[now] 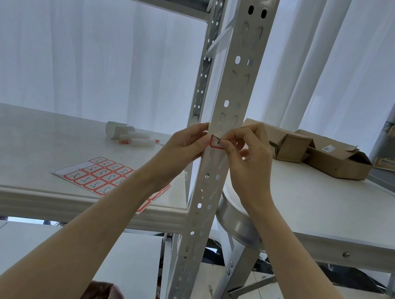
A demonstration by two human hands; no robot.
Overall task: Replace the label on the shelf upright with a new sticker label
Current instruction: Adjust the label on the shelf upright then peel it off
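**Label at the post, both hands on it**

We have both hands up at the shelf post (220, 137), working on the small red-bordered label (216, 142) stuck to its front face. Our left hand (187, 145) wraps the post from the left, its thumb pressed against the label's left edge. Our right hand (249, 148) comes in from the right with thumb and forefinger closed together on the label's right side, the other fingers curled loosely behind them.

The label sits directly between the 2 sets of fingertips, flat against the metal as far as we can see. It carries a handwritten mark, which looks like a 2.

How far along are we? That is hard to call. We cannot tell whether the right fingertips are picking at the old label's edge to peel it or smoothing a new one down; the corner under them is hidden. Below and left of our left wrist, the sticker sheet (97, 176) lies on the shelf board (16, 145), with a blank strip at its upper left where stickers are missing. That fits either reading.

If this is the old label, we judge that peeling, lifting a fresh sticker and pressing it on all remain. If it is the new one, only a firm rub-down is left.
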